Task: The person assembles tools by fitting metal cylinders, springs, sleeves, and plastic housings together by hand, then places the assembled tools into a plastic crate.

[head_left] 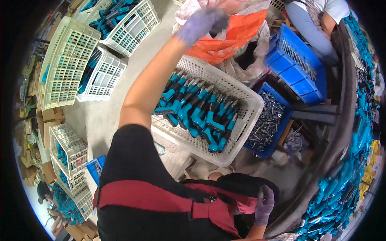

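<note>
My left hand [206, 25], in a purple glove with a dark grey finger side, reaches far forward over a white and orange woven sack [217, 46]. Its fingers are smeared, so whether they hold anything does not show. Near my right knee, my right hand [264, 205] wears a similar glove. Its fingers are curled closed, and what is in them, if anything, is hidden. Between my arms stands a white perforated plastic crate [251, 108]. Teal and black pistol-shaped tool bodies [197, 114] with metal tips lie piled in it.
Right of the crate are a blue bin of small metal parts [267, 120] and a slatted blue crate [295, 64]. A bench [337, 132] heaped with teal casings [333, 201] runs along the right. More crates [72, 60] stand left. Another person [313, 28] sits at the upper right.
</note>
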The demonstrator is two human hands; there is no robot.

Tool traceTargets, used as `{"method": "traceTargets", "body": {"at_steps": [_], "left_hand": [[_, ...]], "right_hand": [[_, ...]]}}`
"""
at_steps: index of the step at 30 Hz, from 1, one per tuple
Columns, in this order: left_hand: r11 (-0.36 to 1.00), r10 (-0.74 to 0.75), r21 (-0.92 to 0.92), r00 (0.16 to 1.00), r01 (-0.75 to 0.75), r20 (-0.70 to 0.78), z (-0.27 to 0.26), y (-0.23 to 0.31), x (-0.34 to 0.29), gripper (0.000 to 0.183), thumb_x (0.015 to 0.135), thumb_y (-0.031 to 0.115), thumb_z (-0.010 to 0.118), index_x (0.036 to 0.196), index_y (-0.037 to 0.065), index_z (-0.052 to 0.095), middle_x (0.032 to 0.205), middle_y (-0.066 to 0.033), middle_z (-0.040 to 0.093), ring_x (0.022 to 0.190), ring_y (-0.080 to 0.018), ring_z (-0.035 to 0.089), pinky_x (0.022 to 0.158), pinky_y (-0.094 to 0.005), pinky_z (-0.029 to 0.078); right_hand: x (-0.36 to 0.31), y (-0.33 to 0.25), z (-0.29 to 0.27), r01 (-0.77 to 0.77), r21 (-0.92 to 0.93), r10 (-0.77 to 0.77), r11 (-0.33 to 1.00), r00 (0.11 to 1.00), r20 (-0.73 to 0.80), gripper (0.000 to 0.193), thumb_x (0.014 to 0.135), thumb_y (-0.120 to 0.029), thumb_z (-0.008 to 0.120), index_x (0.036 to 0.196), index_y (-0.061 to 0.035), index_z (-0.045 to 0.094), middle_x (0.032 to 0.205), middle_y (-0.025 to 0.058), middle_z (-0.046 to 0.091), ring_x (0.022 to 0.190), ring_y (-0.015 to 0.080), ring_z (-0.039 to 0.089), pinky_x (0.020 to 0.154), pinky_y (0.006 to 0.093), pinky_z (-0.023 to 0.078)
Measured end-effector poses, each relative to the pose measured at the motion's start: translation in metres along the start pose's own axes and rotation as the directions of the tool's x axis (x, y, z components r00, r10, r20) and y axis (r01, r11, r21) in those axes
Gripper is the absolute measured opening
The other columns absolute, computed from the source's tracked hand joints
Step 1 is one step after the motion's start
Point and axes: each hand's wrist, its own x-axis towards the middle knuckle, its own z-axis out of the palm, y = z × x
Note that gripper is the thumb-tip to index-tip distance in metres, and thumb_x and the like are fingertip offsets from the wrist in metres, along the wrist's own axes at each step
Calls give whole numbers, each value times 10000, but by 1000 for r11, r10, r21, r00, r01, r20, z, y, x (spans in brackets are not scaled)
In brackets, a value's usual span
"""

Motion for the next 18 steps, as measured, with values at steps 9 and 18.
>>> {"method": "traceTargets", "body": {"at_steps": [9,18], "left_hand": [[460,-612,876,767,147,192,110,-191,65,388,824,301,459,1091,59,604,1138,-157,581,1003,-300,589,832,-403,468],[405,-830,730,556,551,40,99,-248,59,475,767,297,562,1179,62,551,1249,-136,513,1156,-265,502,926,-415,409]], "right_hand": [[-98,65,28,-567,-46,519,823,782,-345,345,876,-195,503,1170,-15,521,1164,107,544,1020,246,534,866,330,442],[-78,82,37,-627,58,614,777,735,-287,360,879,-211,492,1182,-17,511,1177,106,535,1034,248,525,877,334,434]]}}
